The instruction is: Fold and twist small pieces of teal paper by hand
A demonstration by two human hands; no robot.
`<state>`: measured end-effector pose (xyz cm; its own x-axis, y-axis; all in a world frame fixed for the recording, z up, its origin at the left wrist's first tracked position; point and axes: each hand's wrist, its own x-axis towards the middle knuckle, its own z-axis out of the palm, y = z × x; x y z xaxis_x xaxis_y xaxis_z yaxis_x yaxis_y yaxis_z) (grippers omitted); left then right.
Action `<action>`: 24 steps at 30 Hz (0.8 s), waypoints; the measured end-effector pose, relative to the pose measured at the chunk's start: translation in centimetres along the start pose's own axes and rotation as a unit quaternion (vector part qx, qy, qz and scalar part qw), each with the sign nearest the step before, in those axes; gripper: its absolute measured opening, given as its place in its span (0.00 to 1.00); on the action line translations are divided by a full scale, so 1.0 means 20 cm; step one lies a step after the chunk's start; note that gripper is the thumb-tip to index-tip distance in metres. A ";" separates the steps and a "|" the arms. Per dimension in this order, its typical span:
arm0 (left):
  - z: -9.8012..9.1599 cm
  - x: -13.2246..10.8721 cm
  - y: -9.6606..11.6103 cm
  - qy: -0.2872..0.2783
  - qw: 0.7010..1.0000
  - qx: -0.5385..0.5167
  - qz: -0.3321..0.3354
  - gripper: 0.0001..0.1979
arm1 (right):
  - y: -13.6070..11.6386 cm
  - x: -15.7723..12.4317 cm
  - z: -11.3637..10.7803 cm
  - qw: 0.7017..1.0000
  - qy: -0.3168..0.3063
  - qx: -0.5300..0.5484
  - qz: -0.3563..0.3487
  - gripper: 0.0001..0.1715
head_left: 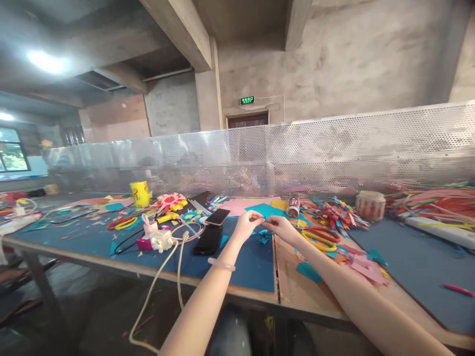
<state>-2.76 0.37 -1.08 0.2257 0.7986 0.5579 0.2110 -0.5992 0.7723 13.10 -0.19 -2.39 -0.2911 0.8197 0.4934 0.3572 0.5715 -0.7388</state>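
My left hand point(246, 226) and my right hand point(279, 227) meet above the table's middle, fingers pinched and tips nearly touching. Whatever small piece sits between them is too small to make out against the blue paper behind. A band circles my left wrist. Just below my fingertips lies a little heap of cut blue paper pieces point(264, 237). Beyond the hands is a sheet of blue paper point(256, 211). Two phones lie left of my left hand, a black phone point(208, 240) and another phone point(217, 217). Yellow-handled scissors point(319, 242) rest beside my right forearm.
A brown jar point(293, 206), a pile of colourful paper stars point(339, 213) and a clear jar point(370, 204) stand behind on the right. To the left are a yellow cup point(140, 194), a power strip with cables point(158, 238) and more scissors point(124, 223). A perforated metal screen point(245, 158) backs the table.
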 end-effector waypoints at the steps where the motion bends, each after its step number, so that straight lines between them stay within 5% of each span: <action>1: 0.00 0.00 0.00 0.002 1.000 -0.003 -0.002 0.09 | 0.01 0.01 0.01 1.000 0.007 -0.002 0.000 0.16; 7: -0.02 -0.01 0.00 -0.031 0.999 0.027 0.000 0.11 | 0.00 0.03 0.01 1.000 0.013 -0.014 0.005 0.16; 24: -0.09 -0.02 -0.02 -0.003 0.999 -0.006 -0.048 0.16 | -0.09 0.03 -0.01 0.998 -0.050 -0.016 -0.015 0.18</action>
<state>-4.55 0.37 -1.10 0.2103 0.8523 0.4789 0.2208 -0.5186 0.8260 12.40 -0.70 -0.63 -0.3889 0.7954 0.4649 0.3755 0.5976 -0.7084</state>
